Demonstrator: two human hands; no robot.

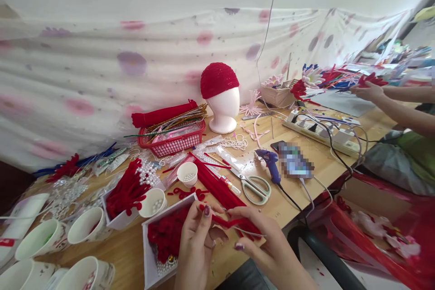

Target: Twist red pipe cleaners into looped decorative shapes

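Both hands pinching red pipe cleaner (pixel 228 222), left hand (pixel 197 240), right hand (pixel 268 244), wrists cut off.

- Bare table (pixel 125 253) opens left of the white tray (pixel 149 253).
- Scissors (pixel 253 186), glue gun (pixel 272 165) and phone (pixel 295 161) crowd the right.
- Paper cups (pixel 84 225) block the far left.

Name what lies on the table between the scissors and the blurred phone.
In the head view, a blue glue gun lies between the scissors and the phone.
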